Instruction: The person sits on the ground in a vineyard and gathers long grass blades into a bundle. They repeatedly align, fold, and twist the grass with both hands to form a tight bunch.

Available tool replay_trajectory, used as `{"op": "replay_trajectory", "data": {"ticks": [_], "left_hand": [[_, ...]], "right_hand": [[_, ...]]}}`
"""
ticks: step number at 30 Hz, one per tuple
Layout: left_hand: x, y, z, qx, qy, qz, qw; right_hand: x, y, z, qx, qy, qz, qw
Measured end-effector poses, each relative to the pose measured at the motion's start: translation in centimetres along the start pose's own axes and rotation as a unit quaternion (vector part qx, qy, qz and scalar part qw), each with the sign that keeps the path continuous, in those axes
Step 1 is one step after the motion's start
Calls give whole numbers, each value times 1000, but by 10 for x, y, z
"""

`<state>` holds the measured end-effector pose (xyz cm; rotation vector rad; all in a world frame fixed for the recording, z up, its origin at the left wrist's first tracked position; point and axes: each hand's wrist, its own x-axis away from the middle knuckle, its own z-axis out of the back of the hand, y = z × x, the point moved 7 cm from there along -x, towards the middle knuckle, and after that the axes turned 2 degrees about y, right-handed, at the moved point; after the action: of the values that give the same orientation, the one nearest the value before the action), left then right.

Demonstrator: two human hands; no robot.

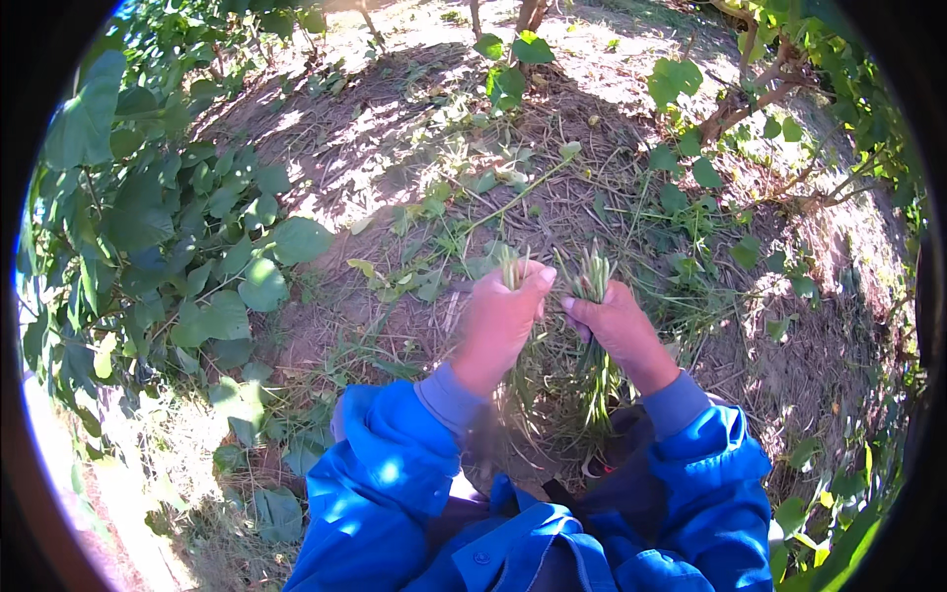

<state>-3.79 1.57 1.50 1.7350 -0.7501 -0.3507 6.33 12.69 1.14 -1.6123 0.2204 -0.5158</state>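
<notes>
Harsh sunlight and dappled shade in a round, dark-rimmed view.
Light falls from above: white patches break the shadow on the ground (335, 163), and glare washes out the lower left edge. A sunspot sits on the blue left sleeve (390, 472). The stems (520, 395) below the left hand (498, 321) look soft and smeared; the leaves (222, 316) at left are clearer. Purple-blue fringing tints the left rim.

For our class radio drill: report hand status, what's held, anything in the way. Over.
Left hand: closed on slender green stalks. Right hand: closed on fuller bundle of long green stems. Broad green leaves at left, clear of both hands.
</notes>
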Motion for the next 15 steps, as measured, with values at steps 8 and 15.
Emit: {"op": "replay_trajectory", "data": {"ticks": [8, 15], "left_hand": [[1, -13, -2, -20, -22, 20, 999], [-1, -6, 0, -11, -5, 1, 1000]], "right_hand": [[4, 3, -25, 45, -27, -2, 999], [4, 6, -21, 46, -24, -20, 998]]}}
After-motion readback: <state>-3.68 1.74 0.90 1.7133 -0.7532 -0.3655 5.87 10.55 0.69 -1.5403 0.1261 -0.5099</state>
